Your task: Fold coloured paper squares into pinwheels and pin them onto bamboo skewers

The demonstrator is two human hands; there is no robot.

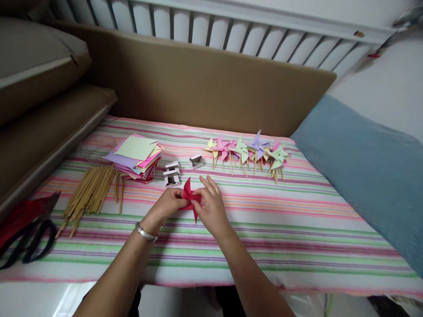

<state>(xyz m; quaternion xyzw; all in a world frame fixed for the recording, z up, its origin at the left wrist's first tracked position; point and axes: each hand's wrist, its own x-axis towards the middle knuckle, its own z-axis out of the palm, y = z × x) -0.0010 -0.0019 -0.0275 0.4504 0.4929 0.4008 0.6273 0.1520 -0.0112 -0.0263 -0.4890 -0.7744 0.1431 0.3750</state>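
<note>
Head view, centre of the frame: both hands meet over a red paper pinwheel (191,199), held just above the striped cloth (264,229) so its folded points can be gathered at the middle. The left hand (168,203) is closed on the pinwheel's left side, fingers curled under the paper; the right hand (211,207) pinches its centre with thumb and forefinger, the remaining fingers spread loose. The paper is thin, matte and sharply creased, its tips pointed. A metal bangle (146,232) sits on the left wrist. Just above the hands, small open white boxes (172,174) stand within reach; their contents are too small to tell. Left of centre, a fanned stack of coloured paper squares (136,156) rests beside a loose bundle of wooden sticks (89,193). Upper right of centre, finished pastel pinwheels (251,152) on sticks lie in a row, kept apart from the raw stock. Black-handled scissors (29,235) lie at the lower left edge.
</note>
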